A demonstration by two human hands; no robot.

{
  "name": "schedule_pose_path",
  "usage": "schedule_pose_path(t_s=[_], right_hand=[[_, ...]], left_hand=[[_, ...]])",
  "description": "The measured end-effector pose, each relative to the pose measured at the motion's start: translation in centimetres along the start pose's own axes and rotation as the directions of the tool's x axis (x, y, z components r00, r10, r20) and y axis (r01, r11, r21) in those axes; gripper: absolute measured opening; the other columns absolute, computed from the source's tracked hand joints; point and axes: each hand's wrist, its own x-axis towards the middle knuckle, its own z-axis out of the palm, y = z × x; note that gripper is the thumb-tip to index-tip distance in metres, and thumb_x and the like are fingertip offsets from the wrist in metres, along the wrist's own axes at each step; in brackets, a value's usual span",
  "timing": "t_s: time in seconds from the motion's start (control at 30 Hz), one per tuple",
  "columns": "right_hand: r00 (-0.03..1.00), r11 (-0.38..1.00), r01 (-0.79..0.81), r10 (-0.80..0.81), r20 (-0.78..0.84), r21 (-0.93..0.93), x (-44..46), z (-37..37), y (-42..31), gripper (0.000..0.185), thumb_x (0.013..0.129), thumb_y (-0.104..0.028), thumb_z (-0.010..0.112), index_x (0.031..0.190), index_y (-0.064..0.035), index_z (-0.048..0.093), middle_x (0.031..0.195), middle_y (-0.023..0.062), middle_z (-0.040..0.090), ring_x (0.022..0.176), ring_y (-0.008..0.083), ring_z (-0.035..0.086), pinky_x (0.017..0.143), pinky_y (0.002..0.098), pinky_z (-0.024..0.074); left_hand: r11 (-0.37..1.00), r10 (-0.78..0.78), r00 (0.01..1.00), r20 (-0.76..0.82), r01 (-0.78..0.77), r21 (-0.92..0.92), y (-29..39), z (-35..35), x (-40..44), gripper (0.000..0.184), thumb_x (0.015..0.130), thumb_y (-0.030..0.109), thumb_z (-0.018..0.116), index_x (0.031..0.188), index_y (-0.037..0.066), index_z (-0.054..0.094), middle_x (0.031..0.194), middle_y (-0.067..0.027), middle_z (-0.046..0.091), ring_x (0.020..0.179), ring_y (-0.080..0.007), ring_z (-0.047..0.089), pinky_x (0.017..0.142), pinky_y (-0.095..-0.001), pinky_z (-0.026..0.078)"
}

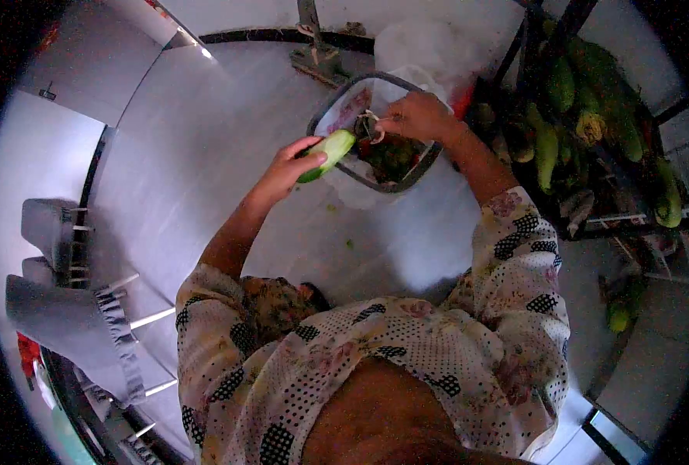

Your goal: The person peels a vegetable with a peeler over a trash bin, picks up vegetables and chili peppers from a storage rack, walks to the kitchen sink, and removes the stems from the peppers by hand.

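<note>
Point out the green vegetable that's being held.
The partly peeled vegetable in the left hand; the other green vegetables, at the picture's right, are unheld.

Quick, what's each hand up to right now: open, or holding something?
Left hand: closed around a partly peeled green vegetable.
Right hand: closed on a small tool, perhaps a peeler, over the bin.

Both forearms (237, 232) reach forward; left grip (292, 164) curls, thumb uppermost; right grip (414, 118) (farther out) seems pinched.
</note>
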Motion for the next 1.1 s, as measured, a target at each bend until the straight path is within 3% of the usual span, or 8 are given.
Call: schedule_pose_path(t_s=[0.13, 0.3, 0.43, 0.5, 0.73, 0.9, 1.03, 1.1], right_hand=[[0.994, 0.978, 0.108, -0.111, 0.008, 0.178, 0.3, -2.2, -2.7, 0.041, 0.081, -0.050, 0.057, 0.073, -0.0095, 0.064, 0.065, 0.0117, 0.060, 0.064, 0.0302, 0.060, 0.055, 0.0417, 0.0435], [0.989, 0.994, 0.104, -0.106, -0.102, -0.020, 0.7, -0.3, -1.1, 0.044, 0.081, -0.052, 0.055, 0.072, -0.0102, 0.064, 0.066, 0.0119, 0.060, 0.066, 0.0304, 0.060, 0.057, 0.0424, 0.0446], [0.981, 0.982, -0.112, 0.134, 0.139, -0.155, -0.2, -0.5, 0.8, 0.048, 0.081, -0.058, 0.048, 0.088, -0.0141, 0.068, 0.081, 0.0115, 0.065, 0.075, 0.0320, 0.063, 0.067, 0.0456, 0.0498], [0.997, 0.993, -0.080, 0.079, -0.010, -0.085, -0.1, 0.5, 1.6, 0.044, 0.081, -0.054, 0.053, 0.078, -0.0116, 0.066, 0.073, 0.0113, 0.063, 0.070, 0.0305, 0.061, 0.062, 0.0424, 0.0470], [0.999, 0.956, -0.032, 0.020, 0.042, 0.293, -0.2, -1.8, -1.8, 0.042, 0.081, -0.051, 0.058, 0.074, -0.0097, 0.064, 0.065, 0.0097, 0.059, 0.060, 0.0268, 0.056, 0.056, 0.0378, 0.0423], [0.996, 0.987, -0.024, 0.010, 0.086, 0.158, 0.6, -0.6, -1.9, 0.043, 0.078, -0.056, 0.056, 0.082, -0.0144, 0.069, 0.077, 0.0131, 0.065, 0.072, 0.0329, 0.063, 0.066, 0.0436, 0.0487], [0.958, 0.967, -0.217, 0.237, 0.160, -0.132, -0.3, -0.5, -0.1, 0.043, 0.078, -0.054, 0.056, 0.083, -0.0138, 0.069, 0.078, 0.0122, 0.066, 0.073, 0.0327, 0.063, 0.067, 0.0434, 0.0497], [0.959, 0.967, -0.253, 0.256, 0.125, -0.041, -0.7, -0.4, 0.5, 0.043, 0.079, -0.054, 0.056, 0.084, -0.0129, 0.069, 0.078, 0.0118, 0.066, 0.073, 0.0312, 0.064, 0.068, 0.0423, 0.0500]], left_hand=[[0.987, -0.061, 0.998, 0.027, 0.065, -0.147, -0.4, 0.0, 0.5, 0.054, 0.082, 0.028, 0.065, 0.126, 0.003, 0.047, 0.117, -0.0099, 0.054, 0.095, -0.0200, 0.058, 0.078, -0.0317, 0.049], [0.893, -0.135, 0.972, 0.191, 0.203, -0.401, -1.3, -1.2, 0.9, 0.055, 0.083, 0.026, 0.063, 0.129, 0.002, 0.043, 0.113, -0.0095, 0.056, 0.087, -0.0196, 0.060, 0.067, -0.0320, 0.052], [0.985, -0.027, 0.995, 0.094, 0.042, -0.165, 0.1, -0.2, 0.0, 0.053, 0.082, 0.025, 0.065, 0.127, 0.004, 0.045, 0.111, -0.0092, 0.057, 0.092, -0.0203, 0.059, 0.075, -0.0326, 0.050], [0.984, 0.104, 0.994, 0.020, -0.106, 0.140, -0.4, 0.6, 0.2, 0.053, 0.081, 0.024, 0.067, 0.126, 0.005, 0.046, 0.112, -0.0089, 0.058, 0.095, -0.0207, 0.059, 0.081, -0.0330, 0.048], [0.673, 0.451, 0.893, -0.011, -0.331, 0.661, -0.9, 1.5, 0.8, 0.050, 0.069, 0.016, 0.072, 0.114, 0.005, 0.052, 0.104, -0.0132, 0.055, 0.096, -0.0303, 0.055, 0.083, -0.0368, 0.045], [0.412, 0.578, 0.815, 0.041, -0.335, 0.848, -0.8, 1.8, 0.6, 0.053, 0.068, 0.015, 0.072, 0.115, 0.007, 0.050, 0.111, -0.0150, 0.053, 0.102, -0.0348, 0.053, 0.087, -0.0402, 0.044], [0.484, 0.611, 0.792, -0.014, -0.360, 0.797, -0.7, 1.3, 0.9, 0.052, 0.068, 0.013, 0.071, 0.115, 0.008, 0.050, 0.110, -0.0149, 0.052, 0.101, -0.0346, 0.052, 0.086, -0.0410, 0.044], [0.465, 0.640, 0.768, -0.024, -0.361, 0.808, -0.3, 1.3, 0.5, 0.051, 0.068, 0.012, 0.071, 0.114, 0.008, 0.051, 0.109, -0.0148, 0.052, 0.100, -0.0344, 0.052, 0.086, -0.0413, 0.044]])
